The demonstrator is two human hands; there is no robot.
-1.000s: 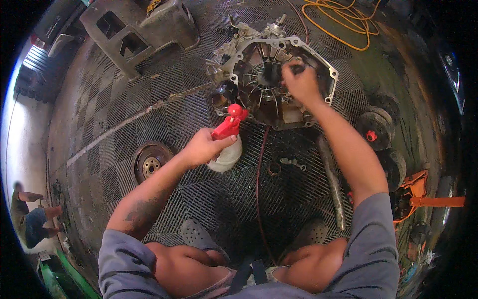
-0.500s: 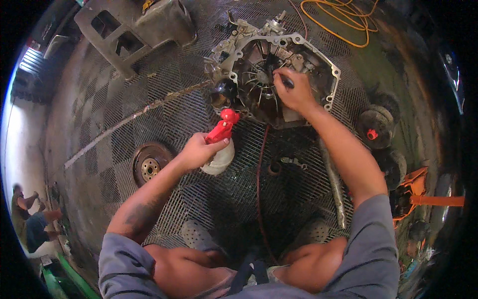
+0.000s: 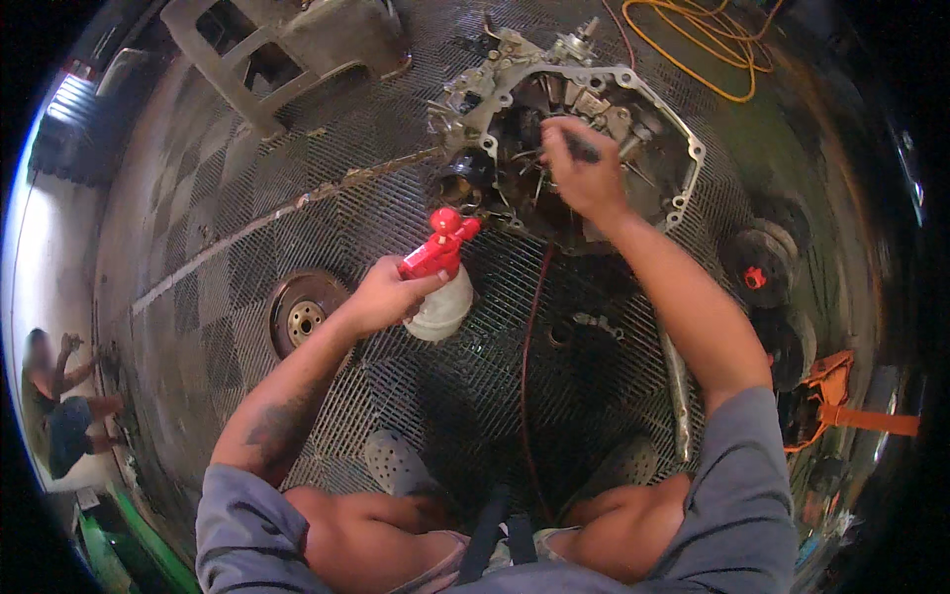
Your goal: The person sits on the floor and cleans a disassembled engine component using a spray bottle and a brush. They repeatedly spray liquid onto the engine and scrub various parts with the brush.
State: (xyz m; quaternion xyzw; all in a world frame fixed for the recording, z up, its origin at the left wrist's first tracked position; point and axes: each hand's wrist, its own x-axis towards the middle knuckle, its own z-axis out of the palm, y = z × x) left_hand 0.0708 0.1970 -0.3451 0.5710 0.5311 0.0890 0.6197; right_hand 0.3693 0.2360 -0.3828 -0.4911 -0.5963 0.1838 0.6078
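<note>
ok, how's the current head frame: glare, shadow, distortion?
Head view: fisheye bending toward black rims; wall washed bright at far left; heavy shadow on the floor matting between the clogs; dark tool in the right hand blends into the dim bell housing.

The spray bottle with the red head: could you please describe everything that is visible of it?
The spray bottle has a rounded, cloudy whitish body and a glossy red head, both plastic by their look. A round red knob tops the head. The left hand's grip closes around the lower head. The bottle is nearer the person than the open metal housing. Whether its base touches the floor, and how full it is, I cannot tell.
</note>
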